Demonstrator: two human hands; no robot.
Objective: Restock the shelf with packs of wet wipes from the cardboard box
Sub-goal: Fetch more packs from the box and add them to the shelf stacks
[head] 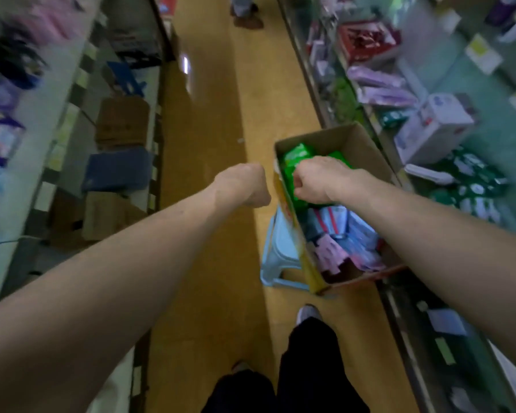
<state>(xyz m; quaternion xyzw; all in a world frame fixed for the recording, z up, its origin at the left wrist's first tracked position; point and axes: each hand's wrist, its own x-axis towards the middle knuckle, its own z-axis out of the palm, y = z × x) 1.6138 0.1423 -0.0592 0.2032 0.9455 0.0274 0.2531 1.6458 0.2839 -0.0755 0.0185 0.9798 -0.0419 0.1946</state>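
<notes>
Cardboard box (367,144), brown, open-topped, sits on a pale blue plastic stool (273,251) beside the right shelf (486,114). Right grip (319,180) clutches a glossy green wipes pack (297,158) at its far end; left grip (245,186) hangs fisted, holding nothing.

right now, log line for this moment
right hand in cardboard box gripping green pack | left hand curled beside box, apparently empty | box on blue stool

Narrow shop aisle. Glossy yellow-brown floor (209,138), with a white streak of light glare (186,65) far down it. On the left, a pale shelving rack (46,114): blurred goods above, brown cardboard cartons (122,120) low down. Light-blue plastic stool (276,251) right of centre.
</notes>
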